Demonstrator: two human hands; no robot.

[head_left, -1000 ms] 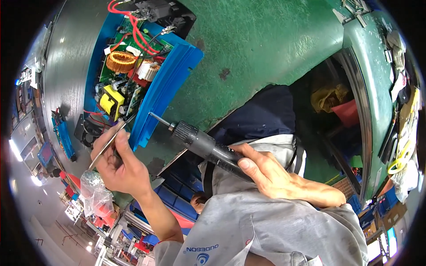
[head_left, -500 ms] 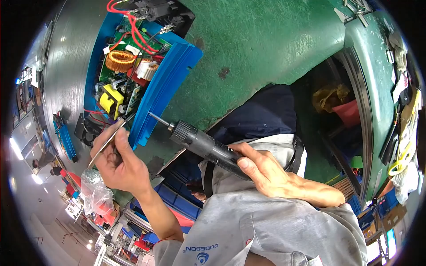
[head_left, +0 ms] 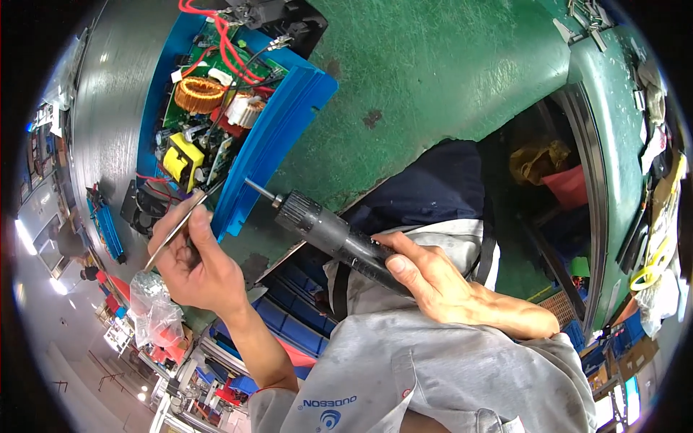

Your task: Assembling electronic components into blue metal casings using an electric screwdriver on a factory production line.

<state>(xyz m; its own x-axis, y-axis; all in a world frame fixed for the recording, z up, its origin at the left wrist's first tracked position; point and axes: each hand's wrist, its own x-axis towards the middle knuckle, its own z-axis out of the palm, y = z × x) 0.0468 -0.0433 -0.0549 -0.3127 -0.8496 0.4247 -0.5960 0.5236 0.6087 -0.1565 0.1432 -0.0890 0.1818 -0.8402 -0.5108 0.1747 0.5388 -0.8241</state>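
Observation:
In my right hand (head_left: 437, 281) is a black electric screwdriver (head_left: 336, 242), its bit pointing up and left at the near wall of a blue metal housing (head_left: 271, 137). Whether the bit touches that wall I cannot tell. Thumb and fingers of my left hand (head_left: 196, 263) pinch slim metal tweezers (head_left: 172, 237), whose tip reaches the near end of the housing. Inside the housing lies a circuit board with a copper-wound ring coil (head_left: 200, 95), a paler coil (head_left: 244, 112) and a yellow-wrapped transformer (head_left: 182, 159). A black fan (head_left: 148, 206) sits at the housing's near end, partly behind my left hand.
The housing stands on a green worktop (head_left: 419, 65) with scratches and dark spots. Red wires (head_left: 229, 50) run to a black end panel (head_left: 289, 22). A smaller blue part (head_left: 106, 224) lies farther left. Metal pieces (head_left: 588, 22) are at the far right, and a clear plastic bag (head_left: 155, 314) hangs lower left.
The housing and worktop appear shifted slightly right in the picture. Both hands keep nearly the same place and hold on their tools.

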